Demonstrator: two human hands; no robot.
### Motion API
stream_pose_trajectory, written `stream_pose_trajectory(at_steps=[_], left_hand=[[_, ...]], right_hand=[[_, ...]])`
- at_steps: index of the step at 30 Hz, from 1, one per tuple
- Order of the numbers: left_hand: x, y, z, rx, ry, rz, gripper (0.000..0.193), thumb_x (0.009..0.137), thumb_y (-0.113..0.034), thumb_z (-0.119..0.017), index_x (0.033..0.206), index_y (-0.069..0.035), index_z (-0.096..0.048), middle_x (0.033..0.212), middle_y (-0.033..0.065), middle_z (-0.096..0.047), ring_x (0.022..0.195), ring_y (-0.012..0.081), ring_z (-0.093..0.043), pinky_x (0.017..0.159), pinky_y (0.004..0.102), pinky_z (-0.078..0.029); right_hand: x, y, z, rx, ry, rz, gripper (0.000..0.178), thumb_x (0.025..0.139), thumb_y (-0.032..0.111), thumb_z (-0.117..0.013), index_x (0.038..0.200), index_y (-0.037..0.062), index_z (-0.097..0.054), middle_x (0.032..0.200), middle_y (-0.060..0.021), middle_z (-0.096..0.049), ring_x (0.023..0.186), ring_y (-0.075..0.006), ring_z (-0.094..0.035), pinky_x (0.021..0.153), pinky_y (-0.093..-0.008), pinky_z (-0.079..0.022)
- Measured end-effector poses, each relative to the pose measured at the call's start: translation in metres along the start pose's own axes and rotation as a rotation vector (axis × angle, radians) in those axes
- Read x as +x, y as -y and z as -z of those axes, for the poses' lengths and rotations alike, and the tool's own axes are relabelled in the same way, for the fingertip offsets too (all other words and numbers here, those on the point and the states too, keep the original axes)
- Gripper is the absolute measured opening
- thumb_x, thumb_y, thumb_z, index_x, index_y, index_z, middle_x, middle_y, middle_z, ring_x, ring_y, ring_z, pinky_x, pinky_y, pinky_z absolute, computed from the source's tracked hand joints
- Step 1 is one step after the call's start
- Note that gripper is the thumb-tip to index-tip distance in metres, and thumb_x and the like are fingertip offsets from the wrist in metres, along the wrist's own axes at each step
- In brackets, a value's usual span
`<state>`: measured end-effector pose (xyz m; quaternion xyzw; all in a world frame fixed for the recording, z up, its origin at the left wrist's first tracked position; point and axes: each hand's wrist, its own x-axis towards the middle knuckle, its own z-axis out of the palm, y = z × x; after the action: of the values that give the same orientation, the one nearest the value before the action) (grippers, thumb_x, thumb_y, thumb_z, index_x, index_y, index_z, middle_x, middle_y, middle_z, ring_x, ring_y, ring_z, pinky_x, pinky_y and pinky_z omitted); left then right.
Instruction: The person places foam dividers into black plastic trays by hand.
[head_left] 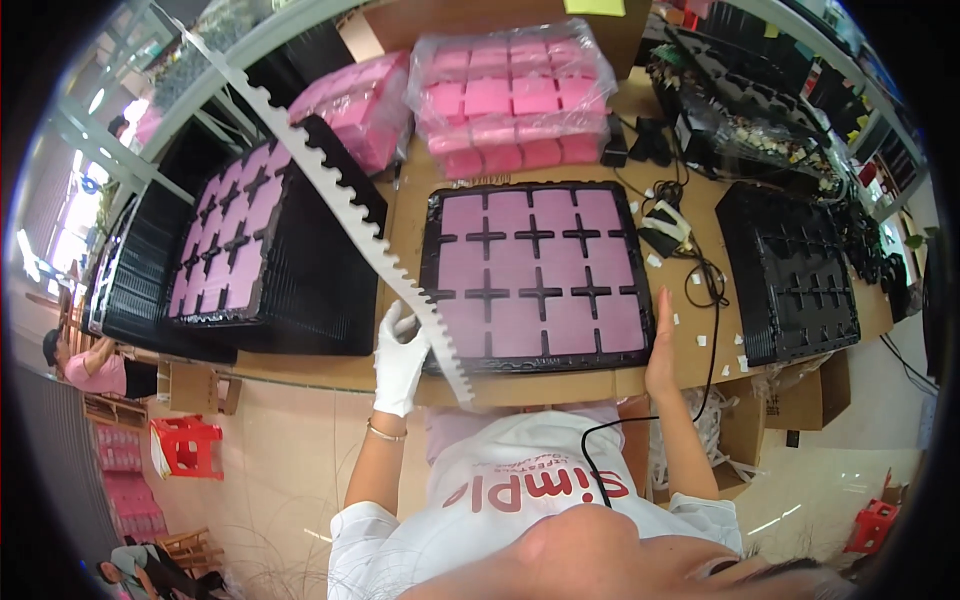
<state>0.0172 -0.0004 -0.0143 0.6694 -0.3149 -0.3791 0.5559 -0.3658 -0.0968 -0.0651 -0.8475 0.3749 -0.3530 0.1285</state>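
A black plastic tray with rows of pale purple foam pads and black cross-shaped dividers lies on the table before me. My left hand, in a white glove, is at its near left corner with bent fingers. A long white toothed strip runs from the upper left across that corner, partly covering the fingertips. Whether the hand grips the strip or the tray is hidden. At the tray's right edge, my bare right hand has its fingers stretched out and together, alongside the rim.
Tall stacked black trays with purple pads stand left. Wrapped pink foam blocks sit behind. An unfilled black tray stack stands right, near cables and white scraps. Cardboard boxes stand below. Other people are at far left.
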Motion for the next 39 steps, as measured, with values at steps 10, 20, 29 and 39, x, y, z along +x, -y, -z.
stream_pose_trajectory(at_steps=[10, 20, 29, 39], left_hand=[[-0.010, -0.164, 0.041, 0.167, -0.232, -0.556, 0.040, 0.087, -0.010, -0.069, 0.122, 0.003, -0.057, 0.114, 0.0074, -0.060, 0.102, 0.0134, -0.056, 0.091, 0.0263, -0.045], [0.083, -0.213, 0.390, -0.061, -0.561, -0.269, 0.033, 0.082, -0.021, -0.075, 0.114, -0.010, -0.069, 0.113, -0.0012, -0.066, 0.105, 0.0123, -0.055, 0.091, 0.0295, -0.039], [0.118, -0.173, 0.441, 0.210, -0.537, -0.147, 0.050, 0.081, -0.029, -0.073, 0.125, -0.009, -0.062, 0.126, 0.0068, -0.062, 0.116, 0.0214, -0.055, 0.100, 0.0400, -0.040], [0.019, -0.208, 0.146, 1.238, 0.139, -0.823, 0.050, 0.082, -0.030, -0.071, 0.127, -0.011, -0.059, 0.137, 0.0176, -0.051, 0.126, 0.0300, -0.050, 0.105, 0.0369, -0.038]], right_hand=[[0.000, -0.006, -0.012, 0.174, -0.140, -0.113, 0.053, 0.099, 0.034, -0.038, 0.137, -0.0021, -0.041, 0.142, -0.0179, -0.044, 0.136, -0.0305, -0.038, 0.115, -0.0435, -0.021], [-0.003, -0.001, -0.025, 0.398, -0.170, -0.207, 0.056, 0.102, 0.037, -0.031, 0.142, -0.0026, -0.034, 0.146, -0.0185, -0.039, 0.137, -0.0296, -0.035, 0.115, -0.0417, -0.021], [-0.012, -0.009, -0.036, 0.497, -0.260, -0.396, 0.059, 0.104, 0.038, -0.024, 0.146, -0.0030, -0.027, 0.149, -0.0190, -0.035, 0.139, -0.0287, -0.032, 0.115, -0.0400, -0.021], [-0.010, -0.006, -0.038, 0.492, -0.319, -0.397, 0.049, 0.104, 0.024, -0.030, 0.143, -0.0047, -0.032, 0.146, -0.0206, -0.038, 0.137, -0.0292, -0.036, 0.114, -0.0392, -0.024]])
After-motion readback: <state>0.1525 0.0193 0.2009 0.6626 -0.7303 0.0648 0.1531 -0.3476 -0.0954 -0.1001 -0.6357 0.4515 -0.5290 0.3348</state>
